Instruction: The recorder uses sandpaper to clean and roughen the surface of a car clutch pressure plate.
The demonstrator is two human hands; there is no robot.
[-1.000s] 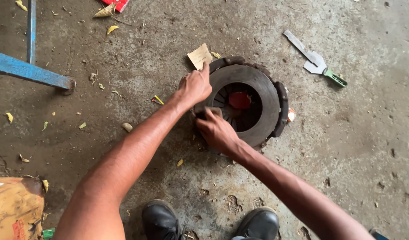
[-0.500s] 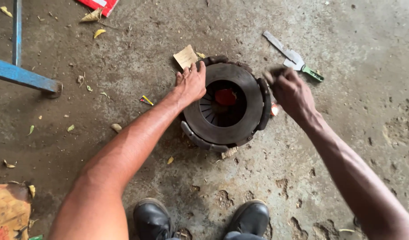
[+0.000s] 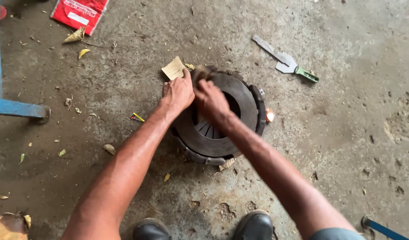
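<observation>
A round dark metal clutch plate (image 3: 222, 120) lies flat on the concrete floor (image 3: 338, 146), and both hands rest on its upper-left rim: the left hand (image 3: 178, 91) lies spread with fingers loosely open on the edge, while the right hand (image 3: 211, 100) is curled closed around a small brownish scrap (image 3: 201, 72) pressed to the rim. Just above-left of the plate lies a tan card (image 3: 173, 68), a metal scraper with a green handle (image 3: 286, 62) sits well off to its upper right, and two black shoes (image 3: 151, 230) stand below it.
</observation>
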